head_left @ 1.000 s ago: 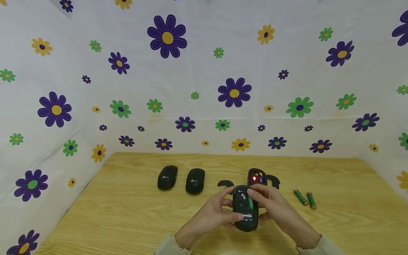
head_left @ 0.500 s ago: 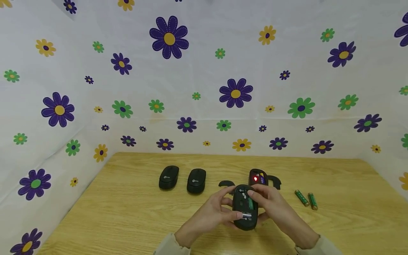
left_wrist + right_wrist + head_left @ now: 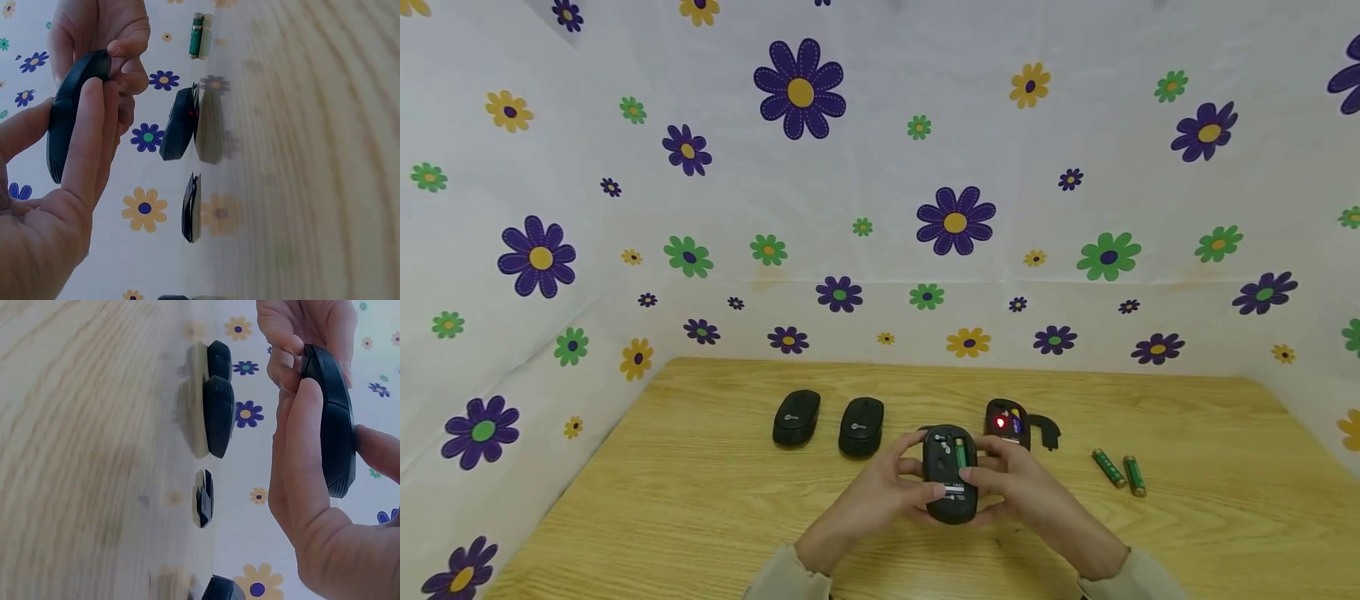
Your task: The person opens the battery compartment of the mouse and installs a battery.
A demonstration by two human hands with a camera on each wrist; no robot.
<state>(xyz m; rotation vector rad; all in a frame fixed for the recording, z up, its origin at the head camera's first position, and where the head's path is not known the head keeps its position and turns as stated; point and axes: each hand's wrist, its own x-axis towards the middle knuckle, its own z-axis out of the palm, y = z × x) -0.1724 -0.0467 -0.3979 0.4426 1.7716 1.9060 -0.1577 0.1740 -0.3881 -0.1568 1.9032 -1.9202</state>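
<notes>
A black computer mouse [image 3: 951, 508] is held up over the table, underside facing me. Its battery bay lies uncovered, and a green battery [image 3: 961, 452] shows inside. My left hand [image 3: 883, 492] grips the left edge, thumb across the underside near the label. From the other side my right hand [image 3: 1018, 483] holds the mouse, its thumb at the lower end of the battery and its fingers behind. In the left wrist view the mouse [image 3: 67, 119] appears edge-on between both hands' fingers.
Two black mice [image 3: 796, 417] [image 3: 861, 427] sit upright at the back left. Behind my right hand lies an overturned mouse [image 3: 1006, 417] with a red light and a battery showing, beside a curved black cover [image 3: 1047, 432]. Another cover [image 3: 204, 499] is mostly hidden. Two green batteries [image 3: 1108, 467] [image 3: 1135, 476] lie right.
Both hands have moved left and slightly up with the mouse. My right thumb has shifted from the top of the battery bay to its lower end, exposing more of the green battery.
</notes>
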